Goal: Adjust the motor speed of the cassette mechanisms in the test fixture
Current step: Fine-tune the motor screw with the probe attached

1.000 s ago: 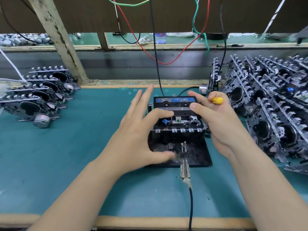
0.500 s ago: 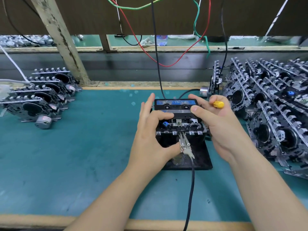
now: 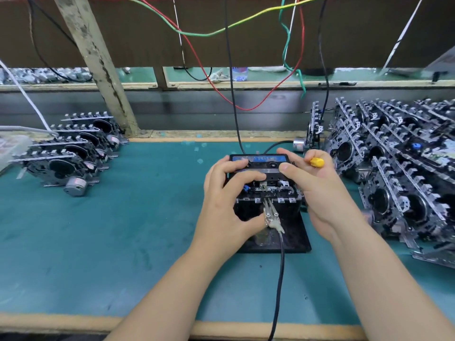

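On green table (image 3: pixel 98 242), left hand (image 3: pixel 229 205) fingers curl round one cassette mechanism (image 3: pixel 266 188); right hand (image 3: pixel 317 190) grips one yellow screwdriver (image 3: pixel 317 162), fingers touching it.

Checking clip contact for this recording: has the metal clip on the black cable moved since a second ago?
Yes. The metal clip has moved up the black base plate, from its near edge onto the front of the cassette mechanism.
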Available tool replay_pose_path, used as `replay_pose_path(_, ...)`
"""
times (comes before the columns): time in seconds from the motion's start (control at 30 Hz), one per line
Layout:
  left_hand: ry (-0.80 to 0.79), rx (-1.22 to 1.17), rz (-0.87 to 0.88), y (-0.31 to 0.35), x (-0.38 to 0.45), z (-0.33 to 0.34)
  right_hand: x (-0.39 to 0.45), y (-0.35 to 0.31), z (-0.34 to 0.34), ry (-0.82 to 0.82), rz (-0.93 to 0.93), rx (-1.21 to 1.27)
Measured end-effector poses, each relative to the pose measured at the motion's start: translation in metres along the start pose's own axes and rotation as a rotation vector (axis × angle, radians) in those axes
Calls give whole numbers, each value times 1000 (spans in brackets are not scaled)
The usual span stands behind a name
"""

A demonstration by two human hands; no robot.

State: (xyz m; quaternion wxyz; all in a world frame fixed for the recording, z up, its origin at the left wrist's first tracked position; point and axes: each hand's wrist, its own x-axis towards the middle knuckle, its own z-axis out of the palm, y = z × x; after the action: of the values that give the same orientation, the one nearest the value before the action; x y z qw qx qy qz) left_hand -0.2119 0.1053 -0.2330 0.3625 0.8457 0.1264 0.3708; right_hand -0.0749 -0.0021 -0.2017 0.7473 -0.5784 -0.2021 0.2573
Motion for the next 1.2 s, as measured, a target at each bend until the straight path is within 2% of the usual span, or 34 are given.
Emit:
replay_pose_path(0.27,70,187,233,-9,0,-2,2,1,-5,17,25,-3)
replay_pose_path(0.33,60,161,149,-9,6,-8,7,-1,-5,3,39,-10)
replay_pose_path(0.37,-46,83,113,1,-3,-18,8,-2,-5,-4,45,-20)
replay_pose_path(0.4,-58,64,74,4,-10,-22,9,-3,-5,-9,49,-27)
replay_pose_path(0.5,40,-85,-27,0,11,-13,8,-4,-5,-9,49,-40)
replay_pose_path(0.6,-6,39,160,-4,5,-3,6,-8,-3,0,41,-69)
replay_pose_path(0.77,117,163,260,-13,10,-2,1,-11,0,3,50,-100)
replay_pose_path(1.07,81,231,187,-11,6,-1,-1,-11,2,26,53,-106)
replay_pose_path(1.2,7,125,124,-7,5,-2,0,-9,2,40,54,-85)
